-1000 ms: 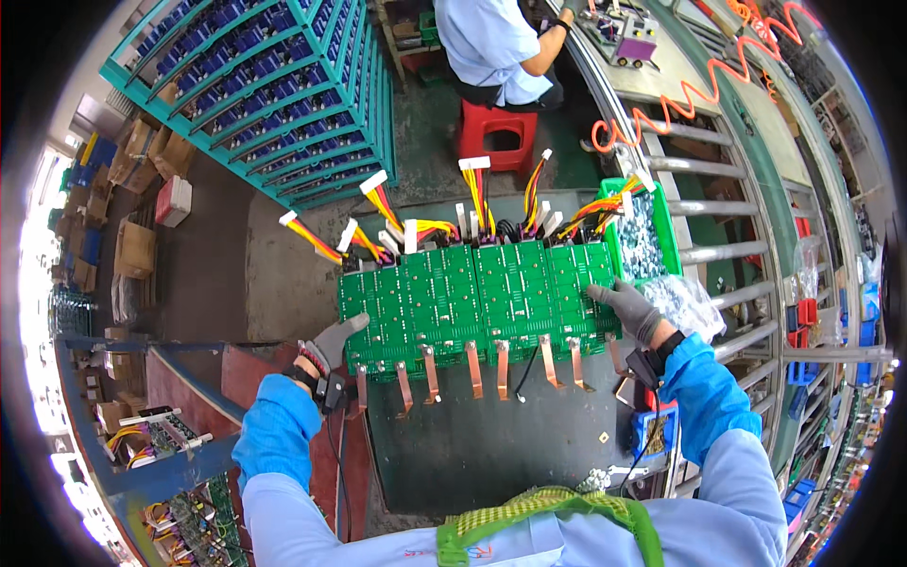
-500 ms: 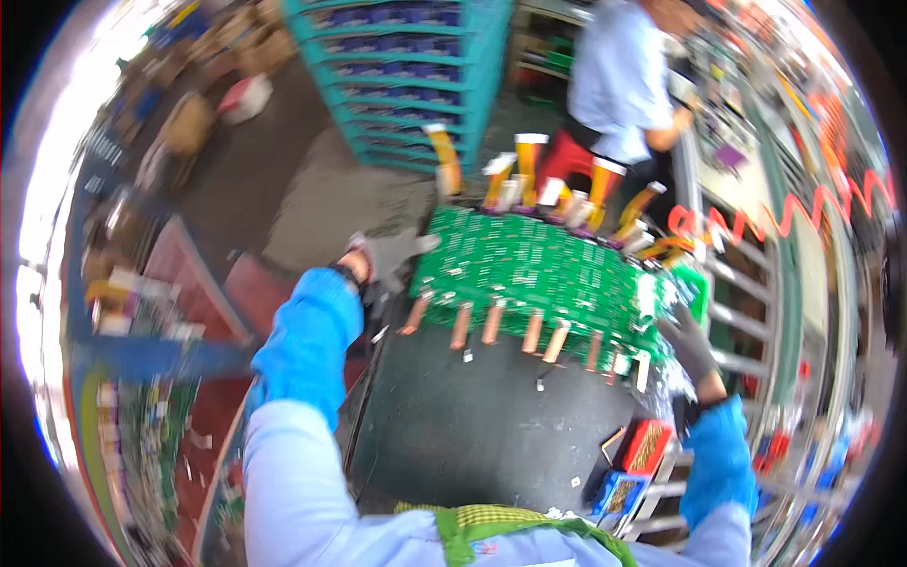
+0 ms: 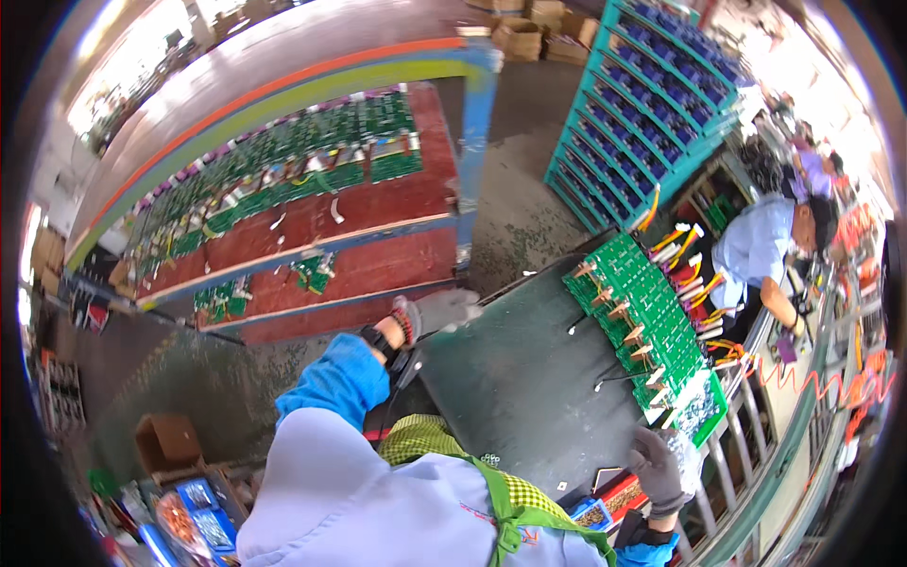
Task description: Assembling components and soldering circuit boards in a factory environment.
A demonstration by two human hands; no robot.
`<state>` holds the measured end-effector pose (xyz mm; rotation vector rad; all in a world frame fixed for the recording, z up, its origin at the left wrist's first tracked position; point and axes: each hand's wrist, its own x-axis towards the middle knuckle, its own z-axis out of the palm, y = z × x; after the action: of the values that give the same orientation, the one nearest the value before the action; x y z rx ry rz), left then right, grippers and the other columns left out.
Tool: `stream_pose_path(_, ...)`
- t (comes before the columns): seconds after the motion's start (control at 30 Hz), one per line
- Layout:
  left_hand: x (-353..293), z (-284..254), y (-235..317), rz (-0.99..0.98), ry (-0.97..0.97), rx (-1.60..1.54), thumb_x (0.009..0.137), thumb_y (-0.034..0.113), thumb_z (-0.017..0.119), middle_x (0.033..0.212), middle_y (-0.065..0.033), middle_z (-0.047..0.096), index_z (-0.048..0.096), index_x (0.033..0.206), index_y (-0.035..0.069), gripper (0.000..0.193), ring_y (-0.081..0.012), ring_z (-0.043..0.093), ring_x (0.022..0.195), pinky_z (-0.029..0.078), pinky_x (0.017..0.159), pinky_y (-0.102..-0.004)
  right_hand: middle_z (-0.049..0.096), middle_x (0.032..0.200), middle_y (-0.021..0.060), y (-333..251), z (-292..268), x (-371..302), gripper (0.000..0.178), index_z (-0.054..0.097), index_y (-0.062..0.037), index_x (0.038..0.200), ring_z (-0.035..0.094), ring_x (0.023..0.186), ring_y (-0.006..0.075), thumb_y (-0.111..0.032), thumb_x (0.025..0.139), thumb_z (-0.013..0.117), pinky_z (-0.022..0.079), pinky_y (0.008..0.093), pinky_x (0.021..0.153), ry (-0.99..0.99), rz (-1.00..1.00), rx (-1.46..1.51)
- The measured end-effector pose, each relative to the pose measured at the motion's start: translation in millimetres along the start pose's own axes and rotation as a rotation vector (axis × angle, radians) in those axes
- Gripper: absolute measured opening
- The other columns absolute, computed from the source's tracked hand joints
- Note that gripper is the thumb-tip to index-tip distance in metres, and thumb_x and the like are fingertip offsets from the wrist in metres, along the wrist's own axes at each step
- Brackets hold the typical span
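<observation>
My left hand [image 3: 446, 310], in a grey glove, reaches past the left edge of the dark work table [image 3: 520, 369]; its fingers are stretched out and hold nothing. My right hand [image 3: 657, 470], also gloved, hovers near the table's right side with loosely bent fingers, beside crinkled clear plastic [image 3: 688, 454]. Nothing shows in its fingers. Green circuit boards [image 3: 642, 317] lie in a row across the table's far right part. Copper-coloured strips [image 3: 635, 333] stick out on their near side, and yellow, red and white wire bundles [image 3: 690, 283] on the far side.
A red bin [image 3: 621, 493] and a blue bin [image 3: 592, 515] of small parts stand by my right hand. At the left, a rack [image 3: 378, 208] carries many circuit boards. A teal shelf [image 3: 576, 142] stands ahead; a co-worker [image 3: 756, 250] works at the right beside a metal-railed conveyor [image 3: 727, 472].
My view has swung left, bringing the board rack in. My right hand has drawn back from the boards' right end toward the bins. My left hand stays empty, left of the table.
</observation>
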<state>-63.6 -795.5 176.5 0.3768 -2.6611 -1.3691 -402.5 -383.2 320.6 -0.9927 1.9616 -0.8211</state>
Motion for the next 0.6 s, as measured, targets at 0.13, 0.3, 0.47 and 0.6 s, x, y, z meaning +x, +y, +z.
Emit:
stream_pose_path(0.13,-118,19,19,-0.538,0.32,-0.367,0.094,0.024,0.057,0.122,-0.002,0.055,0.049,0.127,0.011,0.037,-0.0128,0.053,0.108,0.045,0.09,-0.0306,0.065,0.109,0.0135,-28,40,10,0.053,0.055,0.001,0.126,0.063,0.101,0.0215,-0.025,0.084,0.075,0.051,0.0317,0.083,-0.104,-0.199,-0.143)
stream_pose_path(0.3,-217,10,43,-0.858,0.447,-1.024,0.092,0.039,0.06,0.11,0.0023,0.055,0.055,0.118,0.013,0.037,-0.0109,0.053,0.094,0.046,0.085,-0.0294,0.065,0.114,0.0166,-62,94,28,0.051,0.056,0.0,0.126,0.064,0.103,0.0239,-0.026,0.085,0.073,0.052,0.0327,0.084,-0.239,-0.3,-0.186)
stream_pose_path(0.47,-273,2,40,-0.795,0.697,-1.033,0.093,0.036,0.058,0.108,0.0029,0.055,0.056,0.117,0.016,0.032,-0.0131,0.055,0.097,0.047,0.088,-0.033,0.064,0.117,0.0162,-105,138,55,0.051,0.055,-0.0009,0.128,0.063,0.109,0.0255,-0.025,0.086,0.072,0.052,0.0345,0.088,-0.445,-0.319,-0.217)
stream_pose_path(0.6,-332,0,-30,-0.792,0.684,-0.906,0.097,0.035,0.05,0.117,-0.0009,0.061,0.049,0.133,0.013,0.042,-0.0163,0.059,0.103,0.048,0.087,-0.0359,0.063,0.119,0.0179,-144,193,88,0.051,0.054,0.001,0.127,0.062,0.11,0.0262,-0.024,0.087,0.071,0.051,0.0338,0.09,-0.533,-0.322,-0.262)
